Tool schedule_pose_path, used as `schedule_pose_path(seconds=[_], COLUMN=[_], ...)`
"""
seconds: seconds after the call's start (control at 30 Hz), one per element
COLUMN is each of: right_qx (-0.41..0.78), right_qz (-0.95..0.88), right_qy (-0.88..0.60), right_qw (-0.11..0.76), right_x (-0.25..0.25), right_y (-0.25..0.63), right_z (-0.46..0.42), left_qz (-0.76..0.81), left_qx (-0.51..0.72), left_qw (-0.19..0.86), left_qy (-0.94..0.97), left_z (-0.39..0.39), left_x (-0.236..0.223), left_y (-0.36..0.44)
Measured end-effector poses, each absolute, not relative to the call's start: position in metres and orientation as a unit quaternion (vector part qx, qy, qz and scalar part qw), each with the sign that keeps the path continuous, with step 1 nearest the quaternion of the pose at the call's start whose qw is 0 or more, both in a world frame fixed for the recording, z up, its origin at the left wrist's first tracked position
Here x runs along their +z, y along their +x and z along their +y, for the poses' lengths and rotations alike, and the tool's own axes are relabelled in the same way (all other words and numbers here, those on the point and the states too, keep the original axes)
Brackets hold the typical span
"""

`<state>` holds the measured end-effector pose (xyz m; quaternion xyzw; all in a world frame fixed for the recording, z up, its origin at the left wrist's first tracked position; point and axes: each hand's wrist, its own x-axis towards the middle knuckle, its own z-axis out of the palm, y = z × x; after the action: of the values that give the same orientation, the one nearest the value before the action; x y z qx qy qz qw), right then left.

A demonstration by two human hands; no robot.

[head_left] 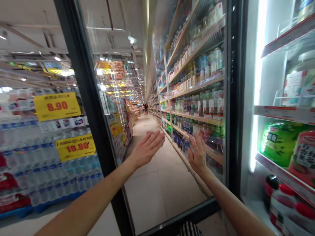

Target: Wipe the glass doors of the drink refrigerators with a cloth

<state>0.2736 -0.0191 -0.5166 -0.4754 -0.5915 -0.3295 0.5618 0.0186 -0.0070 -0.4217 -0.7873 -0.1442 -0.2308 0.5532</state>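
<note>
A glass cooler door (235, 98) with a black frame stands open in front of me. My left hand (149, 147) is raised before the pane, its fingers stretched out and slightly blurred. To its right, my right hand (197, 154) is also up, palm turned inward and fingers spread. Neither holds anything. Whether either one touches the glass, I cannot tell. Through or on the pane appear shelves of bottles (189, 105) and a long aisle floor (145, 177).
On the right, lit cooler shelves (283, 113) hold a green pouch (278, 142) and red-lidded jars (283, 200). Stacked water bottles (49, 182) stand at left behind yellow price signs (57, 106). Striped fabric (189, 229) shows at the bottom. Distant people (145, 108) appear down the aisle.
</note>
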Motion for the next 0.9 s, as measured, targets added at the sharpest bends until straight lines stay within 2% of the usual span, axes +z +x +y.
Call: schedule_pose_path(seconds=[0.13,0.33,0.53,0.6,0.77,0.83,0.9], right_qx=[-0.317,-0.296,-0.282,-0.278,-0.279,-0.282,-0.287], right_qz=[-0.6,-0.625,-0.63,-0.636,-0.646,-0.647,-0.646], right_qy=[-0.47,-0.458,-0.447,-0.446,-0.441,-0.435,-0.431], right_qw=[0.565,0.559,0.568,0.566,0.557,0.559,0.561], right_x=[-0.515,-0.513,-0.513,-0.515,-0.518,-0.517,-0.516], right_y=[0.262,0.24,0.231,0.229,0.224,0.224,0.224], right_z=[-0.021,-0.024,-0.025,-0.026,-0.028,-0.028,-0.028], left_qz=[-0.215,-0.134,-0.276,-0.257,-0.056,-0.071,-0.146], left_qx=[-0.296,-0.191,-0.385,-0.358,-0.134,-0.139,-0.214], left_qw=[0.547,0.542,0.512,0.511,0.537,0.54,0.54], left_qy=[-0.753,-0.807,-0.717,-0.738,-0.831,-0.827,-0.8], left_z=[-0.009,-0.016,-0.011,-0.013,-0.02,-0.019,-0.016], left_x=[-0.418,-0.454,-0.427,-0.441,-0.479,-0.47,-0.454], left_y=[0.002,-0.01,-0.019,-0.024,-0.028,-0.024,-0.02])
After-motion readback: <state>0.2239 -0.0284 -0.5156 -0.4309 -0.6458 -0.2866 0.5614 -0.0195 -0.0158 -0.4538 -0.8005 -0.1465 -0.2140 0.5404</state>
